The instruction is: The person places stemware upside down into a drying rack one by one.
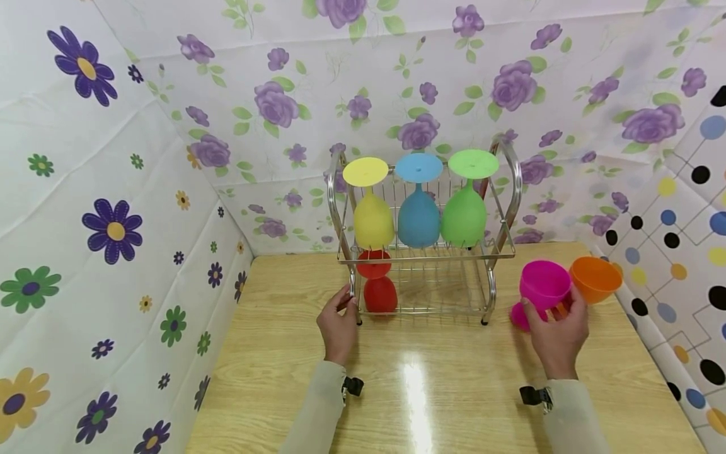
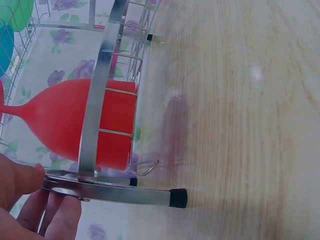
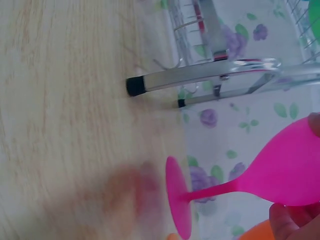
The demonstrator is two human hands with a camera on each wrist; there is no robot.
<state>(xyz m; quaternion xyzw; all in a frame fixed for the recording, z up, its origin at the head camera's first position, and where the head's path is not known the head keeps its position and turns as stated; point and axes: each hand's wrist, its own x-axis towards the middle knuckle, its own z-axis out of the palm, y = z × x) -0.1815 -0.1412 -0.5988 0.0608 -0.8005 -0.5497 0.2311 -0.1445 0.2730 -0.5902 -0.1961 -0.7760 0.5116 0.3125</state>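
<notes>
My left hand (image 1: 338, 328) grips the lower left leg of a two-tier metal dish rack (image 1: 491, 287); in the left wrist view the thumb and fingers (image 2: 65, 215) close round the tube. On the rack's lower tier an upside-down red goblet (image 1: 380, 296) stands at the left. Yellow (image 1: 374, 217), blue (image 1: 418, 217) and green (image 1: 464, 214) goblets hang upside down along the upper tier. To the right of the rack my right hand (image 1: 560, 337) holds a pink goblet (image 3: 287, 167) by its bowl, mouth up, its foot close over the table.
An orange goblet (image 1: 592, 287) stands upright just beyond the right hand, beside the pink one. The wooden table (image 1: 272, 378) meets flowered cloth walls at the back and left, and a dotted cloth (image 1: 680, 302) at the right.
</notes>
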